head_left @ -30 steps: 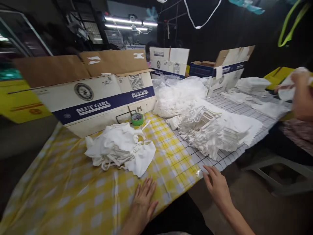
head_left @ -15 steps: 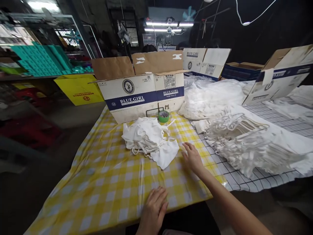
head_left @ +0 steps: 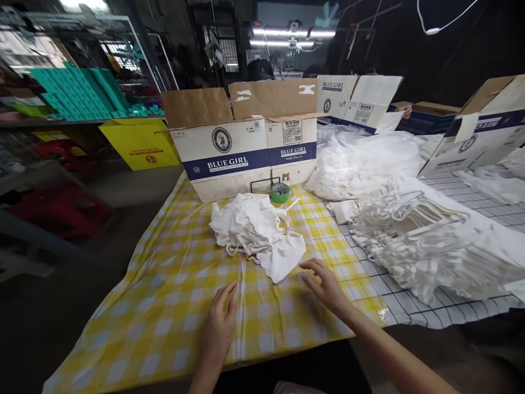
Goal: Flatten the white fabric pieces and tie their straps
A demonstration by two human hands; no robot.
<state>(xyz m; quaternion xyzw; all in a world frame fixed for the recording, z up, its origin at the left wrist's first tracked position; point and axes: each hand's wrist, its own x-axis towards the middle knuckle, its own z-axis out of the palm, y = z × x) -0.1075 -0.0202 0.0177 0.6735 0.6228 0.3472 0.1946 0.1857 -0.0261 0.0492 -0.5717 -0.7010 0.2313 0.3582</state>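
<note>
Just now advanced L hand point(head_left: 219, 320) over chk'd surface point(head_left: 164, 312); held R hand point(head_left: 325, 285) beside white cloth pile point(head_left: 250, 224) fwd of carton point(head_left: 233, 145), w/ both half-open, empty; thus put pile within two-handed reach.

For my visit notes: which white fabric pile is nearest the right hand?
The crumpled pile, on yellow checked cloth beside the right hand; the stacked pile and bagged pile lie farther right.

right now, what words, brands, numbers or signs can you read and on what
"BLUE GIRL": front box, twice
"PREMIUM PILSENER BEER": front box, left
Possibly "M": front box, low right
"BLUE GIRL": rear box, flap and band
Too small or blurred: finer box print, right box lettering, yellow container print, marks inside green tape
</note>
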